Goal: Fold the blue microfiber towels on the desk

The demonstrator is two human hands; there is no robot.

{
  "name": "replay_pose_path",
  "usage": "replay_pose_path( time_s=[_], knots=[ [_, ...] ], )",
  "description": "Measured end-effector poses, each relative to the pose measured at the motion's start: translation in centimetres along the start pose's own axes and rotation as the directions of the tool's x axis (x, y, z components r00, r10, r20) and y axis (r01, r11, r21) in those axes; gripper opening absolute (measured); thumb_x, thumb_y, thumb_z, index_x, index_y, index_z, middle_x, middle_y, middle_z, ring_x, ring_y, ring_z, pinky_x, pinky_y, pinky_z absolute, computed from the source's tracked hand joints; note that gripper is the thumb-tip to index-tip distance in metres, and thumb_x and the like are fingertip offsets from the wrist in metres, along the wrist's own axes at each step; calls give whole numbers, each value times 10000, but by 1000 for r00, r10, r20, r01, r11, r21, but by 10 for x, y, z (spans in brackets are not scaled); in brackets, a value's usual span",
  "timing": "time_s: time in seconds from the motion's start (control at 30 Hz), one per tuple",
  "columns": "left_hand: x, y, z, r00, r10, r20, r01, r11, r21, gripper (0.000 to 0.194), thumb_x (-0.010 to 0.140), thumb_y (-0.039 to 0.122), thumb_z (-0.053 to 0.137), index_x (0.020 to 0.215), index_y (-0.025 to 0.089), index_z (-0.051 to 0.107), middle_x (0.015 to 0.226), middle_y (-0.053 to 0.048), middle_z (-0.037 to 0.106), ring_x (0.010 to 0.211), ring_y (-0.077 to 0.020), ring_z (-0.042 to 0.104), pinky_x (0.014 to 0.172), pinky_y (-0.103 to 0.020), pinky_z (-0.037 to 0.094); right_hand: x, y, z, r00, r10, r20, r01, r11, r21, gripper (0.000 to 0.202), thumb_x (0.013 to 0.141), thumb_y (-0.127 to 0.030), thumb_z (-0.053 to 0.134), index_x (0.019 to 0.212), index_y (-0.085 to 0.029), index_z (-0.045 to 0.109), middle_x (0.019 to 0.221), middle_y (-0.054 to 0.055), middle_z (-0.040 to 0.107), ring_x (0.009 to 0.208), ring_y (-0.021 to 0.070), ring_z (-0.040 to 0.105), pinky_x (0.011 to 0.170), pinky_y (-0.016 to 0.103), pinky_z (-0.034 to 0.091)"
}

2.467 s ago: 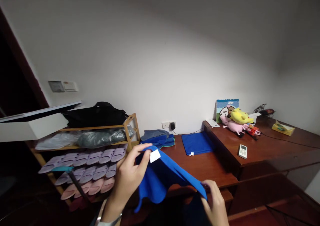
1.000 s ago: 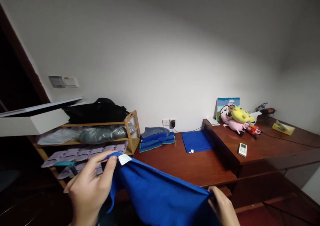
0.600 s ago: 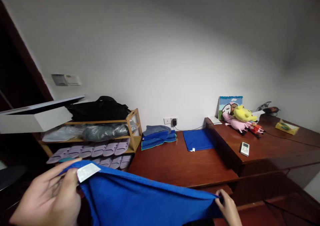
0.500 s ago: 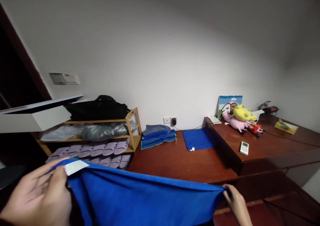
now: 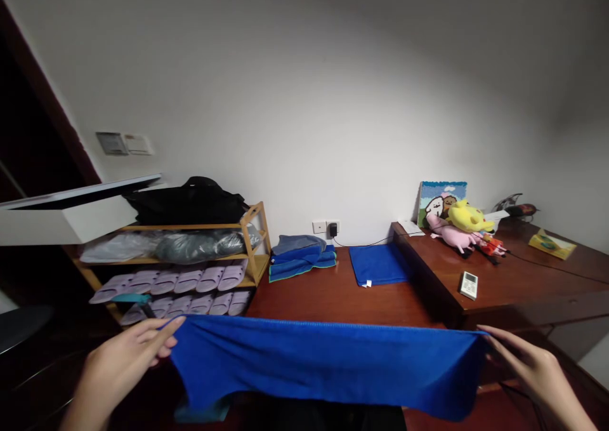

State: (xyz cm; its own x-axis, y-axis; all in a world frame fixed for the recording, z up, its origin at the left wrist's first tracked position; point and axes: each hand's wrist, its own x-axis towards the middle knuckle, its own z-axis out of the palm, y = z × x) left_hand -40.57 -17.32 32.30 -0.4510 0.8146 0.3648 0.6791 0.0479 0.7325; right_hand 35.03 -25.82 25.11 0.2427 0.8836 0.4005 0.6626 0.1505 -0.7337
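A blue cloth (image 5: 328,361) hangs stretched between my two hands near the bottom of the head view. My left hand (image 5: 128,361) pinches its upper left corner, and my right hand (image 5: 533,364) pinches the upper right corner. The top edge runs nearly level and the lower part hangs loose. Beyond it, on the brown wooden surface (image 5: 304,298), a flat folded blue cloth (image 5: 379,265) with a small white tag lies at the right. Several rumpled blue and grey cloths (image 5: 301,258) are piled at the left.
A wooden rack (image 5: 257,259) at left holds purple slippers (image 5: 164,280), wrapped bundles and a black bag (image 5: 190,202). On the higher desk (image 5: 438,263) at right are plush toys (image 5: 464,221), a white remote (image 5: 469,285) and a yellow tissue pack (image 5: 552,244).
My left hand has moved away from the camera and right, and my right hand has moved right. The cloth is pulled wider and more level, and its white tag no longer shows.
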Motion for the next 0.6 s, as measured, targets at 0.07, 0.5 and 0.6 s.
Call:
replay_pose_path(
  time_s=[0.07,0.5,0.6],
  knots=[
    [11,-4,28,983,-46,176,59,996,-68,686,556,861,676,766,208,689,596,-30,761,539,-231,731,466,-316,589,25,6,17,999,34,23,-34,999,12,428,755,-619,717,992,-281,829,993,39,812,852,279,783,709,270,645],
    [96,16,123,956,246,-162,-268,954,-131,471,855,683,533,892,229,650,854,-90,810,868,-260,779,765,-338,604,195,17,86,990,37,-135,-5,973,233,553,728,-630,679,1017,-173,787,1014,129,800,895,288,748,834,394,596],
    [77,-12,131,938,239,-250,-259,965,-47,456,886,656,508,949,233,667,860,-74,812,878,-262,774,785,-348,597,184,25,92,985,1,-170,28,985,169,529,787,-634,639,1059,-202,777,1094,110,788,1019,296,726,952,416,555]
  ],
)
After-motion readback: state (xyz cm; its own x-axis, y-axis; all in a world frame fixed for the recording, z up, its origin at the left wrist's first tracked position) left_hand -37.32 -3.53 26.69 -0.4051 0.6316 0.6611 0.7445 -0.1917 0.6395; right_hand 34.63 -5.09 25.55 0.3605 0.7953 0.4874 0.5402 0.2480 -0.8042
